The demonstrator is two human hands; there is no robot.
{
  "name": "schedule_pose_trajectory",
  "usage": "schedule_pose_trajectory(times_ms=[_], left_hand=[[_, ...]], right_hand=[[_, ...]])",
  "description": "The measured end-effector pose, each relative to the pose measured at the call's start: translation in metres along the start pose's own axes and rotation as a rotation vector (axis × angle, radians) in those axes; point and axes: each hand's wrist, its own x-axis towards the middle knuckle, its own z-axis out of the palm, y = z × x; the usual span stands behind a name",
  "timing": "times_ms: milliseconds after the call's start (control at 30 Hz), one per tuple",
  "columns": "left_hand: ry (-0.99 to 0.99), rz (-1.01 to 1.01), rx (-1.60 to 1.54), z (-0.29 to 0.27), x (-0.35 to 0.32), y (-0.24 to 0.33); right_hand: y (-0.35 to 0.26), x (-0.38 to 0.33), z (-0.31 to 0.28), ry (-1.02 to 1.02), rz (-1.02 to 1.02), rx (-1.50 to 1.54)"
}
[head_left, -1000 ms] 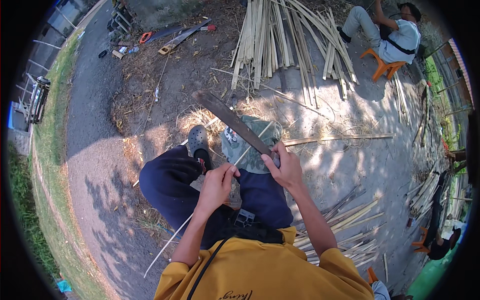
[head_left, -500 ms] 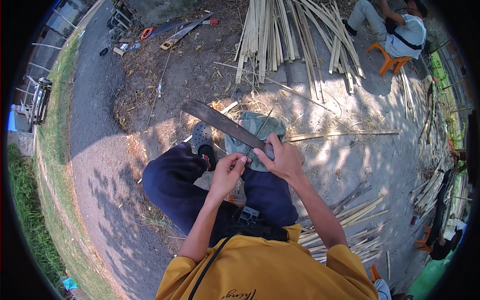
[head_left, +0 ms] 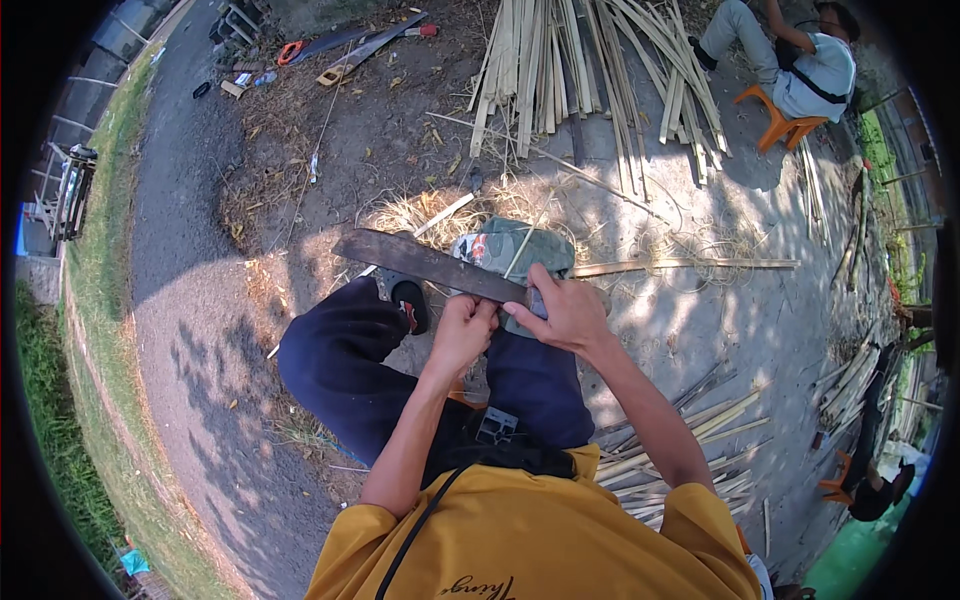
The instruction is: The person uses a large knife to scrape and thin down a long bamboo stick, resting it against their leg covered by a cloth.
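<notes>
My right hand (head_left: 568,312) is closed round the handle of a machete (head_left: 420,262), thumb along it, and the broad dark blade points to the left. A thin bamboo strip (head_left: 526,240) crosses under the blade, its pale far end sticking out beyond. My left hand (head_left: 462,332) is closed on the strip's near end, its fingertips close against the blade's lower edge and partly hidden by it. Beneath the blade a camouflage-patterned cloth (head_left: 545,258) lies over my right leg.
Long bamboo slats (head_left: 545,80) are heaped ahead, with more split strips (head_left: 690,455) at my right. Two handsaws (head_left: 375,50) lie at the far left. A person (head_left: 805,75) sits on an orange stool (head_left: 775,128) at the far right. A single slat (head_left: 690,264) lies on the ground.
The machete blade has swung lower and turned flatter toward the left. My left hand has moved slightly up and closed more tightly. The strip's visible end looks paler.
</notes>
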Motion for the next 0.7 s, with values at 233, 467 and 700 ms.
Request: schedule_pose_trajectory(times_ms=[233,467,700], left_hand=[[0.197,0.385,0.310,0.012,-0.002,-0.006],[0.215,0.350,0.371,0.009,-0.023,-0.002],[0.227,0.306,0.406,-0.003,-0.082,-0.006]], right_hand=[[0.000,0.003,0.003,0.022,-0.029,-0.026],[-0.002,0.003,0.007,0.040,0.014,-0.034],[-0.002,0.003,0.003,0.059,0.044,0.002]])
